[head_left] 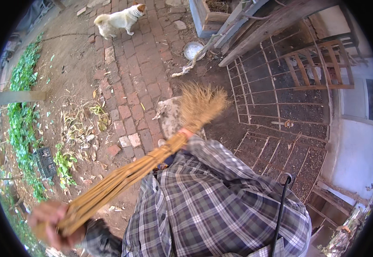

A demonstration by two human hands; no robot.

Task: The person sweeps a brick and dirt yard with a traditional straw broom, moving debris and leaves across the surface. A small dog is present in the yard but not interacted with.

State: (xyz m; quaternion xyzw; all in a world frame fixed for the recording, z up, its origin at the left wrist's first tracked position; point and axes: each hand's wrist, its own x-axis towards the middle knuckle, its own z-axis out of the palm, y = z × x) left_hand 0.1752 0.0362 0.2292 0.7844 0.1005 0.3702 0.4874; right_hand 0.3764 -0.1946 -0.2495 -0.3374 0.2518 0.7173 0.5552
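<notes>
A straw broom [131, 176] slants across the front of my body, blurred in places. Its frayed bristle head [202, 102] points up and to the right. Bands tie the bundle of yellow stalks around its middle. My left hand [53, 221] is wrapped around the lower-left end, its fingers blurred. Close to the bristles, my right hand [187, 132] grips the broom's neck; most of that hand is hidden behind the stalks and the plaid sleeve [218, 154]. Beneath the bristle head lies a pale stone slab [170, 119] on the ground.
A white dog [119, 22] on a chain [64, 37] stands on the brick path [141, 64]. A metal bowl [193, 50] sits near a dry branch [189, 67]. Rusty metal grids [273, 86] lie right. Left are dry leaves [83, 135], a dark plastic crate [45, 162] and green plants [22, 119].
</notes>
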